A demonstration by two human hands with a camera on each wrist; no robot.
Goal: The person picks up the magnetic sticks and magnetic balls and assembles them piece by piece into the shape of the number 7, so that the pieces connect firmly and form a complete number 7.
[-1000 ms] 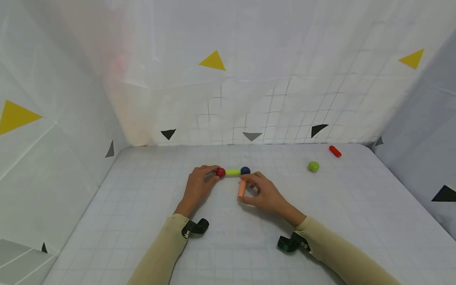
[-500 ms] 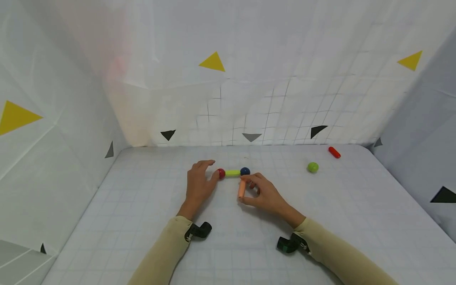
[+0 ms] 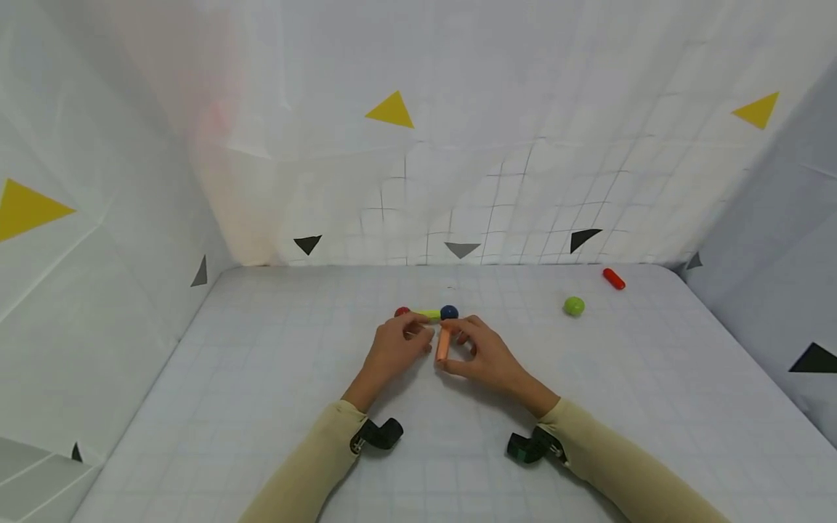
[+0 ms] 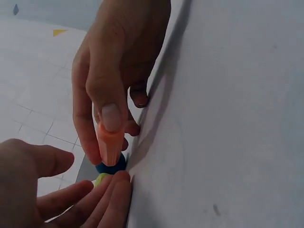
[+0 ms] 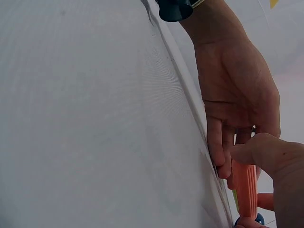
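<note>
Rod [image 3: 443, 344], ridged, orange | right fingers [image 3: 469, 328] clamped on it | left fingers [image 3: 410, 319] apart | ball [image 3: 449, 312], round, blue

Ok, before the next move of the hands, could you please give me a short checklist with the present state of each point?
1. Orange ridged stick pinched at its ends by the right hand: ok.
2. Left hand not gripping anything: ok, its thumb and fingers are apart.
3. Yellow-green stick fully visible from the head: not ok, left fingers cover part.
4. Shiny red ball firmly joined to that stick: cannot tell, the left hand hides the meeting place.
5. Orange stick touching the dark blue ball: cannot tell, right fingers are in the way.
6. Bright green ball and red rounded stick away from both hands: ok.
</note>
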